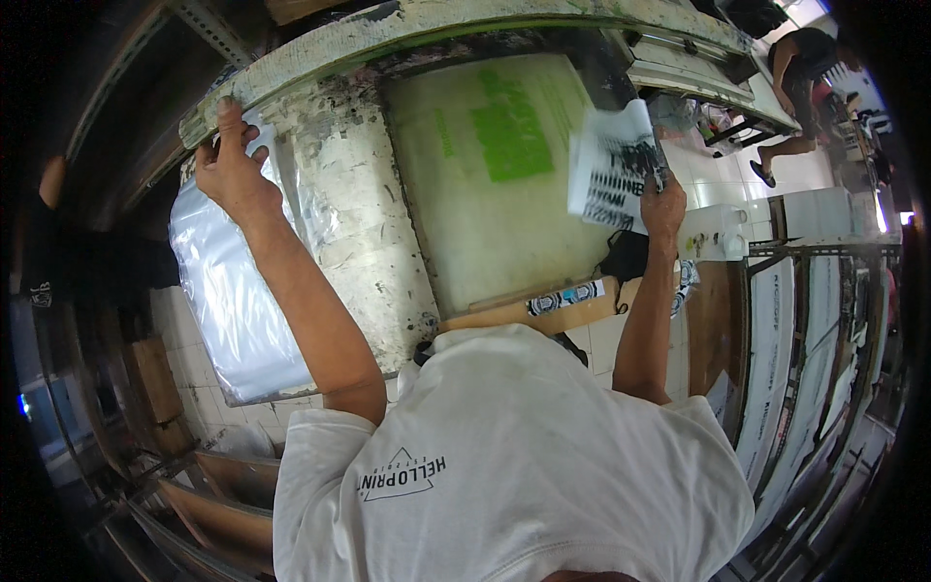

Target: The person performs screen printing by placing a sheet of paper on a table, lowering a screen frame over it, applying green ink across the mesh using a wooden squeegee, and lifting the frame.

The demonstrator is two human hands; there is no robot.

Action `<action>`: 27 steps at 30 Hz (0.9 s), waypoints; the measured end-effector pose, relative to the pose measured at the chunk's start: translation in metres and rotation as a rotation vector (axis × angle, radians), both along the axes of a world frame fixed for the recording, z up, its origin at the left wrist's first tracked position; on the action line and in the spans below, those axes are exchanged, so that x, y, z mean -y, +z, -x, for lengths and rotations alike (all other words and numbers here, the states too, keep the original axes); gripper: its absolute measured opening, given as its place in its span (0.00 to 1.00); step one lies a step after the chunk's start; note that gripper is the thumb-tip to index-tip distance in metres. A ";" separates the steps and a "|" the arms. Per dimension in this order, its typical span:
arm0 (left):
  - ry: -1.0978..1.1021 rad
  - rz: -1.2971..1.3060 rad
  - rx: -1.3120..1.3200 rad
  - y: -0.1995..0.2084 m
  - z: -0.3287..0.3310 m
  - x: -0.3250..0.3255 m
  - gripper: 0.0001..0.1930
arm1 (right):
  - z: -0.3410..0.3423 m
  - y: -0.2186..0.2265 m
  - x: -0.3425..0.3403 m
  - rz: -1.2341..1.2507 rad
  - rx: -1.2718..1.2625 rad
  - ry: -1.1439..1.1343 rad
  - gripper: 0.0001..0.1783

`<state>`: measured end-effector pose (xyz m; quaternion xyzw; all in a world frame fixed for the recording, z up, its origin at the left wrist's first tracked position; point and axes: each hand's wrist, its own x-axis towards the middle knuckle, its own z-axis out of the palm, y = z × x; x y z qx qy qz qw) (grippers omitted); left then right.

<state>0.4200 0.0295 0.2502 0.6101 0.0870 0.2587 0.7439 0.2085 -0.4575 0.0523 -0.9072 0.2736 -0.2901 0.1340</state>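
Observation:
My left hand [238,173] is at the far left corner of the work table, with its fingers apart against the edge of a paint-crusted bar [320,53]. Just below it lies a stack of clear plastic bags [228,291]. My right hand [662,206] grips a plastic bag [609,165] with black print, lifted at the right edge of the table and slightly blurred. Between my hands is a pale, translucent green panel [456,223] bearing a bright green printed block and lettering.
A wooden strip with a patterned sticker [564,298] runs along the near edge. A black cloth-like item [626,254] lies at the right. White containers [718,231] stand beyond my right arm. Framed boards [776,359] fill racks at the right. Another person [810,78] is at the far right.

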 end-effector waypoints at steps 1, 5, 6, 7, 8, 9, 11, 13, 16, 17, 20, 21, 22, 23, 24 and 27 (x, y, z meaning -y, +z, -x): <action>0.008 0.002 -0.003 0.000 0.000 -0.001 0.19 | 0.002 0.000 0.000 0.030 -0.057 -0.003 0.16; 0.010 0.001 -0.015 -0.001 0.001 -0.004 0.18 | 0.002 0.027 -0.021 -0.963 0.440 0.157 0.17; -0.003 0.006 -0.007 0.000 -0.001 -0.003 0.18 | 0.008 0.014 -0.009 -0.662 0.283 0.067 0.15; -0.004 0.010 0.002 -0.001 -0.002 -0.003 0.19 | 0.001 0.023 -0.022 0.036 -0.043 0.000 0.15; 0.003 0.016 0.001 0.000 -0.002 -0.002 0.19 | 0.002 0.018 -0.019 0.108 -0.137 -0.085 0.16; -0.001 0.011 -0.004 -0.001 -0.002 -0.001 0.19 | 0.006 0.018 -0.018 -0.232 0.066 -0.087 0.16; 0.009 -0.004 -0.011 -0.001 0.000 -0.004 0.19 | 0.002 0.028 -0.025 -0.915 0.476 -0.072 0.16; 0.015 0.000 -0.016 -0.002 -0.001 -0.005 0.18 | 0.008 0.040 -0.022 -0.958 0.464 0.165 0.15; 0.015 0.004 -0.021 0.000 0.000 -0.004 0.18 | 0.005 0.045 -0.028 0.034 -0.129 -0.080 0.11; 0.022 0.004 -0.023 0.000 0.000 -0.005 0.18 | 0.006 0.047 -0.028 -0.305 0.077 -0.030 0.12; 0.014 0.023 -0.019 0.000 0.000 -0.003 0.18 | 0.010 0.059 -0.033 -1.197 0.608 0.061 0.13; 0.014 0.017 -0.021 -0.001 -0.001 -0.004 0.18 | 0.010 0.054 -0.032 -0.829 0.393 0.052 0.13; 0.014 0.015 -0.018 -0.002 -0.001 -0.005 0.18 | 0.009 0.049 -0.029 -0.458 0.184 0.044 0.13; 0.015 0.013 -0.015 -0.002 -0.001 -0.006 0.18 | 0.008 0.045 -0.027 -0.086 -0.025 0.033 0.12; 0.009 0.013 -0.016 -0.003 -0.001 -0.004 0.18 | 0.011 0.041 -0.026 0.011 -0.147 -0.085 0.13; 0.029 0.005 -0.016 -0.001 -0.001 -0.007 0.18 | 0.010 0.041 -0.034 -1.000 0.559 0.104 0.14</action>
